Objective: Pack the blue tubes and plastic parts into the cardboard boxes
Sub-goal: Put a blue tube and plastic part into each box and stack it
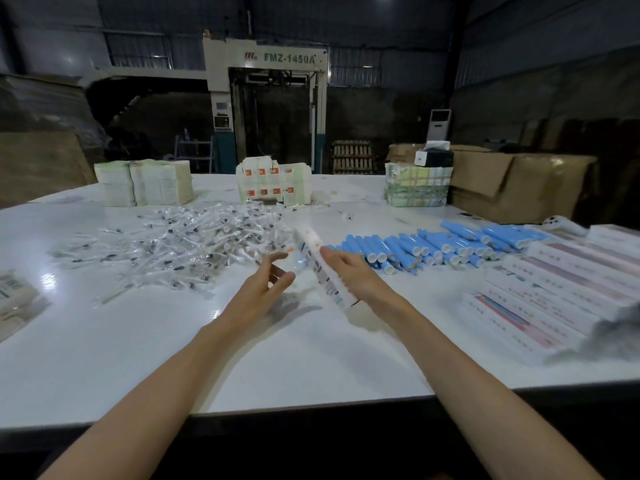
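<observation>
A long white box [323,268] is held by the right hand [349,273], raised off the desk [311,358] and tilted, with its far end pointing up and away and its near end down by the wrist. The fingers are laid along its side, and the thumb is hidden behind it. The left hand [265,284] is held just beside the box, its fingers spread and lightly bent toward it. Something clear and blurred is seen between its fingertips and the box, with an orange tip above it; whether it is gripped cannot be told. Both forearms are stretched out over the white desk.

Beyond the left hand, a wide heap of clear plastic parts [187,244] is spread on the desk. Beyond and to the right of the right hand, blue tubes [450,245] with white caps are laid in a loose row, many of them touching. Nearer on the right, closed printed boxes [561,289] are lined up side by side. A printed white packet [14,292] is partly seen at the left edge. Along the far edge, stacks of flat printed sheets [145,183] are set well apart, and brown cardboard cartons [519,188] are stood at the far right corner. Behind the desk, a machine [284,58] marked FMZ-1450A is seen in the dim hall
</observation>
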